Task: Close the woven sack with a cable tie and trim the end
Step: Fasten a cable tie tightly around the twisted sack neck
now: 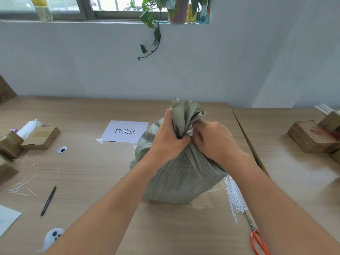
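We have the grey-green woven plastic sack (pixel 176 168) standing upright near the middle of the light wooden tabletop (pixel 92 172), its long axis vertical and its gathered mouth pointing up toward the window wall. Our left hand (pixel 168 138) is wrapped around the bunched neck, fingers closed tight on the fabric, which we judge keeps the gather from springing open while the other hand works. Our right hand (pixel 213 139) presses against the same neck from the other side, fingers curled in on it and on a scrap of clear film showing there; whether a tie is already threaded between them we cannot tell. The bundle of white plastic cable ties (pixel 234 196) lies just beside the sack's base toward the right front edge, with the red-handled scissors (pixel 256 236) next to it, blades pointing back at the ties, both placed, we think, within easy reach of the right hand for tying and trimming. Trimmed white tie ends (pixel 20 186) are scattered toward the left front edge.
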